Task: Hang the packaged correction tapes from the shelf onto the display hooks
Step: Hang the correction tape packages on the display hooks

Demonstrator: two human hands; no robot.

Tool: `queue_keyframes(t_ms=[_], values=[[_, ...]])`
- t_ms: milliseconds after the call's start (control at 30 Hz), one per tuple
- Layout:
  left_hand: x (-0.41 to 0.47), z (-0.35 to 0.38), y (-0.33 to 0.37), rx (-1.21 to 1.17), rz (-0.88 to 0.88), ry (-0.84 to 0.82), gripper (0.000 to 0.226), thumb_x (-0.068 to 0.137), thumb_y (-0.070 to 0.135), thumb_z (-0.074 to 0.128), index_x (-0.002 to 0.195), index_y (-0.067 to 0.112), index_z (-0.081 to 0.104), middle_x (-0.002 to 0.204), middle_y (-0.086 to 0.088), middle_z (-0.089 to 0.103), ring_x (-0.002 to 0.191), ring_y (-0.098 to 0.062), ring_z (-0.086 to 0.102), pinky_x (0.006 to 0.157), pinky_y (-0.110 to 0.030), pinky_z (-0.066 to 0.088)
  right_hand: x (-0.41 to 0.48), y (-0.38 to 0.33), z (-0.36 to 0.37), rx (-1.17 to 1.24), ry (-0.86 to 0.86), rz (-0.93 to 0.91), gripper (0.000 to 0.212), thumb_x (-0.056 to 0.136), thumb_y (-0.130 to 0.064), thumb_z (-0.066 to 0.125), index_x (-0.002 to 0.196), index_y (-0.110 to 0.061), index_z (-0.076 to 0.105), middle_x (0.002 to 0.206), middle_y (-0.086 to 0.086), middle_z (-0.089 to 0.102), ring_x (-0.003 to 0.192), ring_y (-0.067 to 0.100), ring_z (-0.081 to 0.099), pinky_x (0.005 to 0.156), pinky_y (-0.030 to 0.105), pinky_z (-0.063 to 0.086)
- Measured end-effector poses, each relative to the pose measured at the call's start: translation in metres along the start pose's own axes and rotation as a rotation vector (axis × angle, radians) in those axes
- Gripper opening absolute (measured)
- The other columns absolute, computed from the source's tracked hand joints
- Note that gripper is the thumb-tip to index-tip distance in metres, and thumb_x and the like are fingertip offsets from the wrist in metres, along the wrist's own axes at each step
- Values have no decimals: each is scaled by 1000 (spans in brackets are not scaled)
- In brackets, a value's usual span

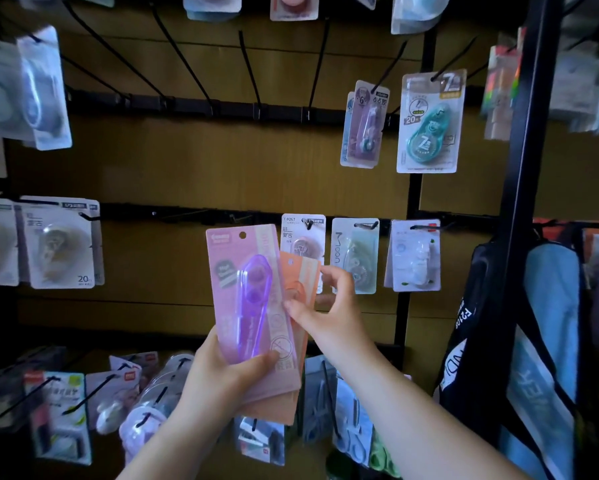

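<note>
My left hand (228, 372) grips the bottom of a stack of packaged correction tapes, held upright in front of the display. The front one is a pink card with a purple tape (248, 296). Behind it an orange-carded tape (300, 289) sticks out to the right, and my right hand (322, 306) pinches its upper part between thumb and fingers. Each card has a round hang hole at the top. Several bare black hooks (187, 64) jut from the upper rail, and more bare hooks (194, 214) sit on the middle rail just above the stack.
Hung tape packs fill the right side: a teal one (429, 123), a lilac one (364, 124), and three on the middle rail (355, 254). More packs hang at the left (62, 244) and below (59, 414). A black post (530, 133) and blue-black bags (533, 341) stand at the right.
</note>
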State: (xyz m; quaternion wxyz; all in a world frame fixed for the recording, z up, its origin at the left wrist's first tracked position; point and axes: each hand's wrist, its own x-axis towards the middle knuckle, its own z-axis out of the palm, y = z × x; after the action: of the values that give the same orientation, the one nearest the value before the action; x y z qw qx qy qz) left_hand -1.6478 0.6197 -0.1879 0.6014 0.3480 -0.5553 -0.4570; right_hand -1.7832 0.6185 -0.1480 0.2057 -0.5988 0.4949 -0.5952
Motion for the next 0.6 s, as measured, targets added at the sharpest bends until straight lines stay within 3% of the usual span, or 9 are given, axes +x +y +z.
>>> queue_keyframes(t_ms=[67, 133, 200, 300, 367, 400, 433, 467, 600], values=[[-4, -1, 4, 28, 15, -7, 35, 65, 6, 79, 83, 24, 55, 69, 1, 70, 69, -15, 65, 54, -25, 51, -2, -6, 1, 66, 34, -34, 54, 79, -20, 68, 112, -37, 29, 130, -8, 37, 106, 5, 46, 81, 13, 39], [-7, -3, 5, 59, 21, -26, 35, 70, -1, 74, 85, 24, 55, 78, 0, 68, 67, -14, 66, 51, -22, 52, -2, -12, -1, 53, 21, -81, 56, 79, -21, 68, 120, -38, 34, 128, -10, 34, 115, 5, 42, 93, 16, 38], [-9, -5, 4, 95, 31, -34, 35, 70, -3, 73, 84, 23, 56, 69, 3, 71, 59, -6, 67, 47, -15, 51, 1, -20, 0, -45, 1, -119, 51, 80, -25, 67, 127, -27, 47, 136, -5, 34, 131, 10, 33, 106, 21, 28], [-10, -8, 2, 117, 32, -27, 34, 70, -2, 73, 81, 23, 55, 59, 12, 71, 54, 0, 65, 46, -12, 49, 7, -31, 8, -114, -66, -75, 37, 82, -28, 65, 117, -18, 61, 139, -2, 39, 133, 13, 33, 103, 19, 30], [-12, -12, 3, 139, 35, -9, 34, 69, 1, 75, 79, 25, 54, 61, 8, 69, 55, -1, 64, 48, -12, 48, 10, -37, 13, -18, -133, -21, 19, 83, -24, 64, 102, -18, 66, 125, 0, 51, 112, 12, 51, 89, 13, 45], [-12, -14, 3, 142, 39, -3, 35, 68, 1, 76, 79, 25, 54, 62, 9, 68, 54, 1, 64, 47, -12, 48, 11, -41, 16, 46, -161, 18, 7, 85, -20, 62, 91, -18, 64, 107, 0, 57, 91, 11, 57, 70, 6, 48], [-11, -17, 3, 143, 40, -1, 35, 68, 0, 76, 79, 25, 54, 60, 10, 69, 54, 3, 64, 46, -11, 48, 12, -43, 20, 98, -175, 49, 5, 87, -17, 60, 82, -17, 62, 88, -1, 58, 72, 9, 55, 53, 3, 44], [-10, -20, 3, 144, 39, -2, 35, 68, 1, 75, 80, 25, 53, 59, 13, 69, 53, 6, 64, 45, -10, 48, 14, -43, 25, 124, -173, 72, 14, 88, -15, 58, 75, -18, 58, 76, -3, 56, 63, 8, 51, 45, 4, 41], [-5, -35, 6, 149, 25, 20, 29, 72, 15, 74, 85, 28, 52, 78, 11, 67, 61, 1, 65, 48, -12, 48, 22, -41, 45, 128, -75, 121, 22, 91, -15, 50, 71, -22, 53, 68, -4, 52, 63, 9, 46, 57, 18, 36]])
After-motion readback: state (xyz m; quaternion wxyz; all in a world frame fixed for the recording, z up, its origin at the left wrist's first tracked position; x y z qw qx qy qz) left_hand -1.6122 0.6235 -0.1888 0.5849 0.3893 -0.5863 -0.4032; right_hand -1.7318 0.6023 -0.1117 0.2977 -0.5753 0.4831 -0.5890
